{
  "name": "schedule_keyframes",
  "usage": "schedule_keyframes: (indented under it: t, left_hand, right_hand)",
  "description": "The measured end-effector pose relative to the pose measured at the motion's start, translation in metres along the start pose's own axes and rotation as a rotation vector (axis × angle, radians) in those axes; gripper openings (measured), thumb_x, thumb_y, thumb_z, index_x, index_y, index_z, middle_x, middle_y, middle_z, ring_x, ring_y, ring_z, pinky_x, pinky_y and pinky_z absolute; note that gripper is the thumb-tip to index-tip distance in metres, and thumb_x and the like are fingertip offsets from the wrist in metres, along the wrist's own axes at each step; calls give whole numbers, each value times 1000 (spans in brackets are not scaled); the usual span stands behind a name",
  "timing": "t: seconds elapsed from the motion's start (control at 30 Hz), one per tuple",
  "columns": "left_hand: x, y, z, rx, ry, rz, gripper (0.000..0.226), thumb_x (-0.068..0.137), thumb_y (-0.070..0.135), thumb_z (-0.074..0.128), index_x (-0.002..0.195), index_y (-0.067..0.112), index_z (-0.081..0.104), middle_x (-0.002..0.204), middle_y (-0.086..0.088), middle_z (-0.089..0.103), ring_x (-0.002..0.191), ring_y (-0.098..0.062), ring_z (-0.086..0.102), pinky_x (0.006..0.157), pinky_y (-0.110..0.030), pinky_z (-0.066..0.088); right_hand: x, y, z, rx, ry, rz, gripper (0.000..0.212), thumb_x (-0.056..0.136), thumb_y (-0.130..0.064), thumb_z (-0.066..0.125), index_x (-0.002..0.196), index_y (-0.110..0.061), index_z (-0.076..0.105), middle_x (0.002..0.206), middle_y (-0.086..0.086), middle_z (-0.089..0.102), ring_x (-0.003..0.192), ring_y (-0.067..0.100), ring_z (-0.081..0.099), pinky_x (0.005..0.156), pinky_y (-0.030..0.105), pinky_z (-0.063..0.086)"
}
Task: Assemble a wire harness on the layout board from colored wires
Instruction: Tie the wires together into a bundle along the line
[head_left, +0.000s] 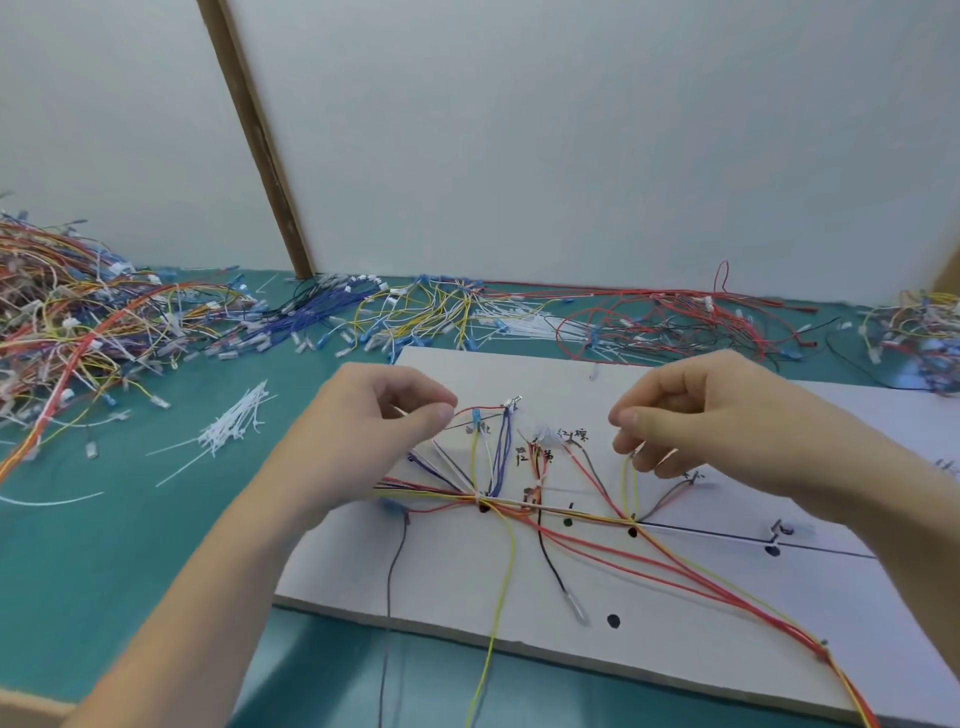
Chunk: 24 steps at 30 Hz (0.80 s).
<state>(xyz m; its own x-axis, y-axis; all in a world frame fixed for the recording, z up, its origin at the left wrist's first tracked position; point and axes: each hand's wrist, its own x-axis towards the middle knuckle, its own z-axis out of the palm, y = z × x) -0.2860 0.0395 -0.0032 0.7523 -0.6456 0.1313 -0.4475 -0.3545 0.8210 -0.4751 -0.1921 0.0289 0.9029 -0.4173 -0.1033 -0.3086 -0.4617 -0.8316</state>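
1. A wide green table top (130, 561) is lying under everything, with a pale grey wall (571, 130) standing behind it.
2. A flat white layout board (467, 582) with black lines, black dots and small hand-written marks is lying on the table, close to the person.
3. A big messy pile of mixed colored wires (67, 332) is sitting on the far left of the table, and more loose wires are spreading along the back edge by the wall.
4. The left hand (374, 415) is hovering over the left part of the board. Its thumb and first finger are pinching together on the end of a thin red wire (470, 411).
5. The right hand (696, 410) is hovering over the right part of the board, well apart from the left hand. Its fingers are curling in and pinching the top of a thin yellow wire (626, 488).
6. The half-made harness of red, yellow, blue, white and black wires (519, 501) is lying on the board, bunching along the black line, with long red and yellow strands running off toward the near right corner.
7. A small heap of thin white plastic ties (234, 423) is lying on the table, left of the board.
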Motion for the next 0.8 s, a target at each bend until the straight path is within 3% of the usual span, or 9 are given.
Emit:
schedule_keyframes:
  t: [0.13, 0.27, 0.4, 0.5, 0.63, 0.8]
  left_hand:
    - [33, -22, -2, 121, -43, 116, 9, 90, 26, 76, 84, 31, 79, 76, 13, 74, 61, -3, 61, 60, -15, 48]
    - [53, -48, 0, 28, 38, 196, 10, 91, 18, 77, 83, 25, 79, 70, 1, 72, 64, -24, 62, 60, -25, 48]
    - [61, -71, 7, -167, 192, 172, 5, 86, 24, 78, 81, 23, 78, 57, 0, 63, 52, -9, 59, 53, -18, 45]
    - [66, -77, 8, -266, 257, 154, 5, 85, 22, 77, 80, 22, 79, 55, -1, 60, 50, -7, 57, 53, -15, 44]
    - [69, -80, 8, -268, 253, 143, 10, 89, 13, 77, 80, 19, 78, 54, -4, 58, 49, -8, 55, 54, -17, 45]
    - [69, -80, 11, -233, 233, 155, 11, 90, 16, 77, 80, 21, 78, 50, 5, 56, 50, -11, 55, 52, -20, 45]
  right_hand:
    - [5, 3, 7, -129, -44, -7, 11, 97, -22, 67, 91, -20, 76, 83, -3, 79, 76, 15, 76, 75, 36, 64]
    - [21, -1, 5, -185, -34, 3, 12, 98, -23, 66, 93, -20, 75, 83, -3, 79, 76, 15, 76, 77, 41, 64]
    - [41, -8, 3, -429, -135, -19, 17, 93, -16, 64, 94, -29, 75, 79, -12, 77, 72, 9, 73, 76, 38, 63]
    - [49, -16, 22, -588, -293, -115, 19, 85, -23, 73, 93, -41, 75, 78, -22, 72, 72, -1, 66, 68, 18, 54]
    - [55, -13, 48, -597, -274, -246, 23, 84, -22, 77, 97, -40, 73, 81, -15, 71, 75, 2, 64, 68, 19, 51]
    - [55, 0, 46, -484, -310, -305, 19, 85, -21, 80, 90, -40, 80, 89, -23, 71, 83, 0, 67, 71, 12, 47]
